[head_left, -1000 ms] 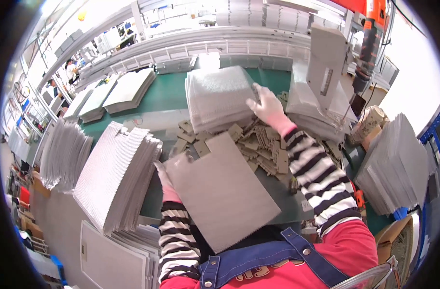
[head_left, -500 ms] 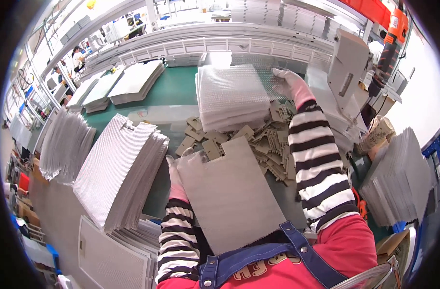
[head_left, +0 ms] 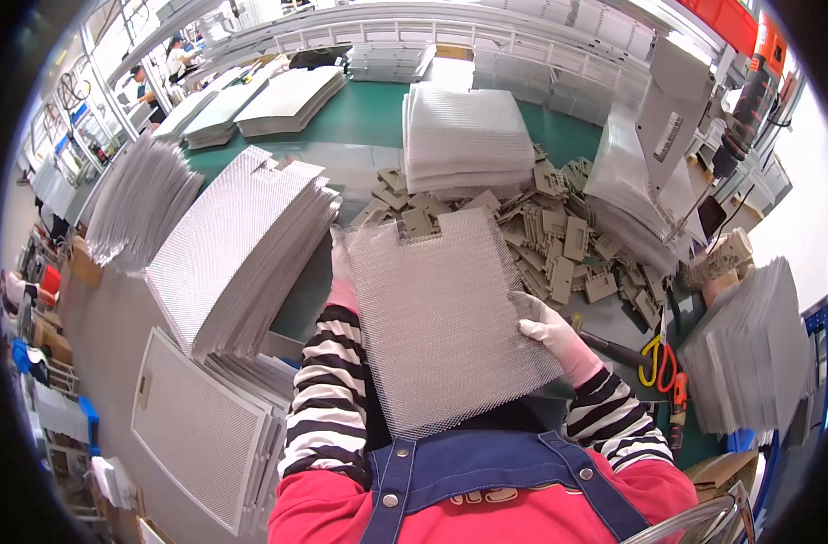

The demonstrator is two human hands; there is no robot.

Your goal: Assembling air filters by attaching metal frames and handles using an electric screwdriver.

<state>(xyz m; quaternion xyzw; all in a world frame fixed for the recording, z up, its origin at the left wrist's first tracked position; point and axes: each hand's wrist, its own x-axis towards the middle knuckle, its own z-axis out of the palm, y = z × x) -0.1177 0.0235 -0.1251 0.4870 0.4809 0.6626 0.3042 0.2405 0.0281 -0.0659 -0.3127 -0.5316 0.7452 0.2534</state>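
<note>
A silvery mesh sheet (head_left: 455, 335) lies over a notched grey panel in front of my chest, tilted toward me. My left hand (head_left: 340, 258), in a white glove, is closed on the upper left edge; its fingers are partly hidden. On the right edge, my gloved right hand (head_left: 556, 334) grips the mesh sheet with the thumb on top. Just beyond it sits a stack of translucent mesh sheets (head_left: 468, 136). Small grey-beige plastic parts (head_left: 559, 245) are heaped between that stack and my right hand.
Notched panels (head_left: 233, 245) are piled at my left, more panels (head_left: 205, 417) below them. To the right are scissors (head_left: 654, 363), a dark-handled tool (head_left: 613, 348) and upright sheets (head_left: 750, 354). An orange-black power screwdriver (head_left: 757, 82) hangs at upper right. White stacks (head_left: 292, 98) stand farther back.
My right hand has come back from the far mesh stack to the panel's right edge, and mesh now covers the panel. My left hand stays at the panel's left edge. The view has shifted.
</note>
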